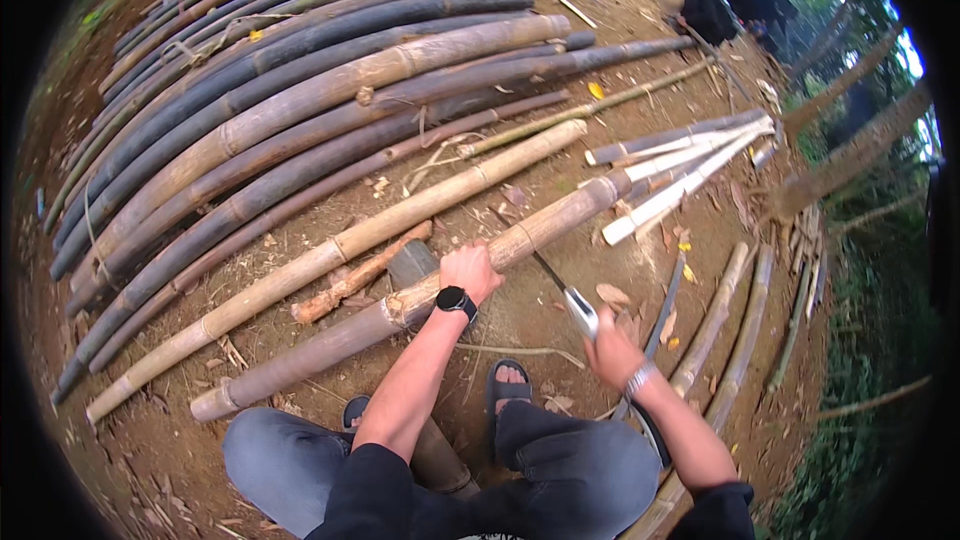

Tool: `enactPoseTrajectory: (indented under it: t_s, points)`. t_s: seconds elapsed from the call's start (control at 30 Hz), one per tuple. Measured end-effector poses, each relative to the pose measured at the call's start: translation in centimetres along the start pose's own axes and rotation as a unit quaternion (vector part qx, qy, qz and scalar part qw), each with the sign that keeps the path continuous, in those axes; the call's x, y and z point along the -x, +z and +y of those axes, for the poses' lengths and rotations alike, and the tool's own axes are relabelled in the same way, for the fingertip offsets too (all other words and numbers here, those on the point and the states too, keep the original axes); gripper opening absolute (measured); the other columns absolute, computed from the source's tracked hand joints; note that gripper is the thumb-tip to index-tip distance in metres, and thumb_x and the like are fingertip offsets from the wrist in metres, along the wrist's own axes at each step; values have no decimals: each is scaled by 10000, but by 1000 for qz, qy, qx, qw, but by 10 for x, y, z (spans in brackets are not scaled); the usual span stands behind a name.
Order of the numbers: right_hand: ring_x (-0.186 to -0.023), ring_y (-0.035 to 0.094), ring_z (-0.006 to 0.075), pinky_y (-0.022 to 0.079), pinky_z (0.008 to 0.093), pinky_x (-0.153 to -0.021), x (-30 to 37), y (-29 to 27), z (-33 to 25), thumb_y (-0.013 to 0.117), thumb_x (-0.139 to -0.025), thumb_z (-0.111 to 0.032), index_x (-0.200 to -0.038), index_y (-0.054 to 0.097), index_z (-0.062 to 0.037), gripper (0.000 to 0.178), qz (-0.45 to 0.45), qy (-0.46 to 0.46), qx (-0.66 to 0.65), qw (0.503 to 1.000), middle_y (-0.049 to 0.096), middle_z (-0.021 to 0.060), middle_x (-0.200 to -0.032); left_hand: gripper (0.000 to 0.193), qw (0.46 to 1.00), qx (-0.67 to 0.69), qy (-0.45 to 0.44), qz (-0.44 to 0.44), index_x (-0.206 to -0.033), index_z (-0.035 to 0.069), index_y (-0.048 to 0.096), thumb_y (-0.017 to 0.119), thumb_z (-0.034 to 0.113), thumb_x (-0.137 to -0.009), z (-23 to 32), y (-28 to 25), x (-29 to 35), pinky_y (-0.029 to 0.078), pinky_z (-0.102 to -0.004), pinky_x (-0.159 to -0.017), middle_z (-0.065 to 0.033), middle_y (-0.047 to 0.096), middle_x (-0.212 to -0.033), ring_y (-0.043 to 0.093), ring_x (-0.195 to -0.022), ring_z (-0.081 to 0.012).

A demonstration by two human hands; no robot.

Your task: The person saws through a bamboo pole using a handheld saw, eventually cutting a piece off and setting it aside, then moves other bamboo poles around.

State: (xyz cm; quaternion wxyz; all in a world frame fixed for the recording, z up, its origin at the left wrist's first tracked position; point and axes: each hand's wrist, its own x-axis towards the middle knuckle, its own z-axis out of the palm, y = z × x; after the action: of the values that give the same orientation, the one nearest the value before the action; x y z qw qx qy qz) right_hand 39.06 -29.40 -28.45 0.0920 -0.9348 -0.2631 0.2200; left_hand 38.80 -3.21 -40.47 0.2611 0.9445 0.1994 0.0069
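A thick brown bamboo pole [320, 364] lies slantwise before me, from lower left to upper right. My left hand [468, 275], a dark watch at its wrist, is closed over the top of the pole near its middle. In my right hand [615, 352] is the pale handle of a handsaw [580, 313]. The saw's thin dark blade reaches up to the pole, to the right of my left hand. Whether its teeth are in a cut cannot be made out. A grey bamboo piece [412, 265] sticks out from under the pole.
Many long bamboo poles [300, 90] lie side by side at the upper left. A thinner tan pole [330, 252] and a rough log [360, 275] lie beyond mine. Split white strips [685, 185] and more poles [745, 330] are at right, near trees. People [708, 8] crouch far off.
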Motion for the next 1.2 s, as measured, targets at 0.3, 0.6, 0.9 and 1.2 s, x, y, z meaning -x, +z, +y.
enactPoseTrajectory:
  t_s: [0.3,0.6,0.9,1.2]
  points:
    - [-784,632,544,514,575,-718,-18,16,5,517,-939,-126,-1222,334,130,424,-34,10,-1,999,623,387,-799,481,999,-9,37,-37,-944,30,664,817,384,-657,8,30,21,590,-434,-702,-191,729,-855,730,-793,-327]
    - [-761,630,548,515,574,-691,-20,5,2,518,-946,-131,-1268,311,175,490,-11,16,-4,1000,619,386,-781,496,1000,-11,26,-8,-961,3,657,807,371,-665,8,11,6,586,-421,-691,-199,722,-915,721,-793,-329]
    - [-766,634,536,515,584,-683,-38,32,20,517,-951,-154,-1232,368,155,444,-5,12,-5,1000,618,389,-782,527,998,-24,54,-31,-1004,-3,633,817,368,-680,13,34,6,589,-421,-707,-202,723,-909,725,-818,-331]
    - [-754,638,535,509,591,-667,-29,17,6,544,-939,-123,-1184,320,129,417,-5,0,5,1000,609,377,-736,529,999,-11,28,14,-944,-6,645,832,387,-642,-4,30,-9,587,-427,-698,-211,723,-873,721,-788,-349]
